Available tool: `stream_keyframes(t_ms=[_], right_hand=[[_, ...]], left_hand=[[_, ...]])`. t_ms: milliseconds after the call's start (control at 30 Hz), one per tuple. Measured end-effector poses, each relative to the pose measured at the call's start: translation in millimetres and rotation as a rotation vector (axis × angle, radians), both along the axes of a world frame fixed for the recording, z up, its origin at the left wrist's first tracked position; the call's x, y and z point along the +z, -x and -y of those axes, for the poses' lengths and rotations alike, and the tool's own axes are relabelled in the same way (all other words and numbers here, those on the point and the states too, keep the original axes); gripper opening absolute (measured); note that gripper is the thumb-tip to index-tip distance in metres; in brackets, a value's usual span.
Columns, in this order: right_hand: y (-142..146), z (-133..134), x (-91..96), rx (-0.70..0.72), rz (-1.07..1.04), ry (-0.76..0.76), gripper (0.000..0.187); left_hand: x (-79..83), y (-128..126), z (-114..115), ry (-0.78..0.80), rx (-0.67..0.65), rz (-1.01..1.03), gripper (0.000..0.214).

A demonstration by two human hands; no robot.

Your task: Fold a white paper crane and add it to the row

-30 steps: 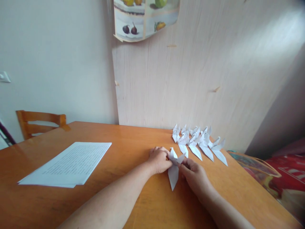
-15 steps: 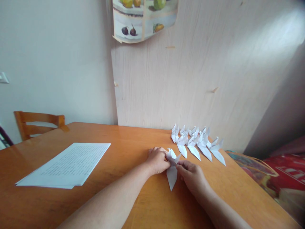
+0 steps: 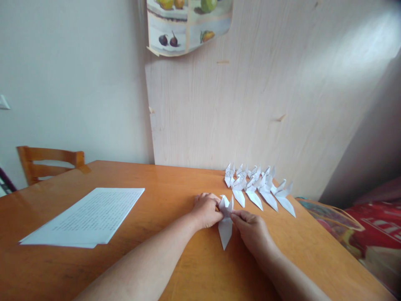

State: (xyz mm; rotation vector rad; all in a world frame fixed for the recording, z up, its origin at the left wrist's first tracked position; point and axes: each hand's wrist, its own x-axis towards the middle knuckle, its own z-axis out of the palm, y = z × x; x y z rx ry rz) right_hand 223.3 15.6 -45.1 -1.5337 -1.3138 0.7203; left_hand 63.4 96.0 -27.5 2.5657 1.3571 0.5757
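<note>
White paper, creased into a bird (image 3: 224, 232) with pointed flaps, sits between the two hands near the front of the wooden table (image 3: 150, 184), one long tapered flap pointing toward the person. The left hand (image 3: 207, 211) is curled against its left side, gripping it with the thumb in front; some of its fingers are hidden. The right hand (image 3: 253, 229) pinches its right side narrowly between thumb and fingertips.

Beyond the right hand, similar folded birds (image 3: 265, 186) stand close together in two rows, sharp-edged and pale, those at the back speckled with dark marks. The tabletop is smooth, orange-brown and faintly scuffed. Well to the left lies a slightly uneven stack of sheets (image 3: 86, 217), covered in dark lines of writing too small to read. Behind rises a pale wood-grained panel (image 3: 200, 113), bearing a curling fruit picture (image 3: 200, 25). Red material (image 3: 382, 225) at the right carries white lettering, cut off and illegible.
</note>
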Motion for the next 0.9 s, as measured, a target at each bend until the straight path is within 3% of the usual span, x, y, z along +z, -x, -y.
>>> stream_keyframes(t_ms=[500,767,900], right_hand=[[-1.3,2.0,3.4,-0.063,-0.030,-0.015,0.021],[-2.8,-4.7,3.9,-0.084,-0.147,-0.155,0.048],[-4.9,-10.0,-0.5,-0.055,-0.131,-0.188,0.048]], left_hand=[[2.2,1.2,0.5,0.003,-0.014,0.041,0.015],[2.0,1.3,0.2,0.000,-0.017,0.025,0.015],[3.3,1.2,0.9,-0.006,-0.017,-0.006,0.017]])
